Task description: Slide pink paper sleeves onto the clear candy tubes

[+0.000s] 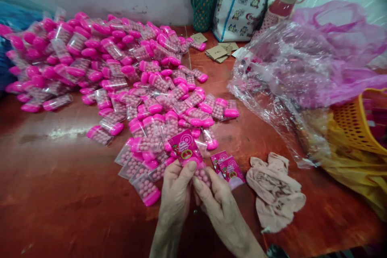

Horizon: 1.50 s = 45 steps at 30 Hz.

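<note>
My left hand [177, 187] pinches a printed pink label sleeve [185, 147] between thumb and fingers. Close against it, my right hand [219, 197] grips a clear candy container [203, 175] filled with small pink balls. The container's lower part is hidden by my fingers, and I cannot tell whether its end is inside the sleeve. Just right of my hands, a few more flat printed labels [232, 171] lie overlapping on the table. Beyond and left of my hands spreads a big heap of similar pink-capped containers [115, 60].
A crumpled beige cloth [278, 193] lies at the right on the reddish table [60, 193]. Behind it are clear plastic wrap [269, 76], a pink bag [347, 48] and a yellow basket [347, 123]. Cardboard pieces [217, 53], a printed white bag [238, 4] and a bottle [284, 2] stand near the wall.
</note>
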Each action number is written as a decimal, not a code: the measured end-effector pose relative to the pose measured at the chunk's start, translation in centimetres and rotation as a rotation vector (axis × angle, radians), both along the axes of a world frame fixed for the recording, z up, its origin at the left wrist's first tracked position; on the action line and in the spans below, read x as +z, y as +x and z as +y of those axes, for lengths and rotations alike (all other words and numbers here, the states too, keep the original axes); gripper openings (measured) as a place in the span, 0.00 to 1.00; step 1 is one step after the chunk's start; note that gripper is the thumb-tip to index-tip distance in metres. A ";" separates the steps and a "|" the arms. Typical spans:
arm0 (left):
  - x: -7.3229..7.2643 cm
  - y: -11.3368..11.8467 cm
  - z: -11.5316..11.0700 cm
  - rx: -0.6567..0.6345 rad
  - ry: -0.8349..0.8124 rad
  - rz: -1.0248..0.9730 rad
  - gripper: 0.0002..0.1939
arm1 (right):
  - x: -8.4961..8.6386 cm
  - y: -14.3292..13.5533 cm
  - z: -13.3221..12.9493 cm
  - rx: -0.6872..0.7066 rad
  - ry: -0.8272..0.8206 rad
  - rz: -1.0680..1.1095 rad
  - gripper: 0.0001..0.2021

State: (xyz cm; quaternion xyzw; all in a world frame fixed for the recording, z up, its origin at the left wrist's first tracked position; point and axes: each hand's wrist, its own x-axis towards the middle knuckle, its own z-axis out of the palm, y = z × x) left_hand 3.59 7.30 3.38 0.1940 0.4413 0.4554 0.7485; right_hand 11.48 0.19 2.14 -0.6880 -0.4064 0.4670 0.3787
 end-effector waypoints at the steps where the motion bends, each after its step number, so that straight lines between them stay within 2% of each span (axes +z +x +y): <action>1: 0.1 0.0 0.0 -0.030 -0.002 0.010 0.04 | -0.1 -0.1 -0.1 -0.025 0.011 0.003 0.18; 4: 0.3 0.0 -0.1 -0.139 -0.002 0.010 0.06 | 0.1 -0.4 0.0 -0.113 0.080 -0.063 0.20; 6: 0.1 -0.2 -0.2 -0.151 0.005 -0.019 0.07 | 0.6 -0.3 0.3 -0.099 0.103 -0.070 0.17; 9: -0.3 -0.4 -0.2 -0.101 0.012 -0.083 0.07 | 1.3 0.0 1.1 -0.054 0.067 0.035 0.14; 13: -0.5 -0.1 -0.6 -0.001 -0.008 -0.077 0.11 | 1.2 -0.2 1.6 -0.108 -0.021 0.202 0.14; 16: -0.2 0.5 -1.0 0.076 -0.083 -0.003 0.11 | 1.0 -0.7 1.8 -0.176 -0.005 0.270 0.13; 19: 0.0 0.7 -1.0 0.093 -0.121 0.004 0.11 | 1.2 -0.8 2.2 -0.207 0.032 0.361 0.12; 23: 0.2 -0.1 -0.3 0.064 -0.058 -0.095 0.12 | 1.5 -0.2 2.7 -0.077 0.005 0.673 0.12; 26: 0.3 -0.5 0.3 0.077 -0.056 -0.074 0.10 | 1.3 0.1 2.7 -0.016 -0.036 0.848 0.11; 29: 0.4 -0.4 0.1 0.081 -0.081 -0.026 0.08 | 1.0 -0.1 2.5 -0.047 -0.027 0.780 0.12; 35: 0.3 0.4 -1.1 0.103 -0.080 0.038 0.07 | 1.2 -0.7 2.2 -0.183 -0.010 0.397 0.13; 38: 0.4 0.3 -1.1 0.101 -0.081 0.024 0.06 | 1.5 -0.7 2.2 -0.194 0.003 0.346 0.13; 40: 0.5 0.0 -0.9 0.093 -0.089 0.003 0.06 | 1.5 -0.6 2.3 -0.192 0.007 0.416 0.12; 45: 0.4 -0.9 -0.1 0.044 -0.103 -0.064 0.11 | 1.1 -0.4 2.6 -0.047 -0.077 0.847 0.13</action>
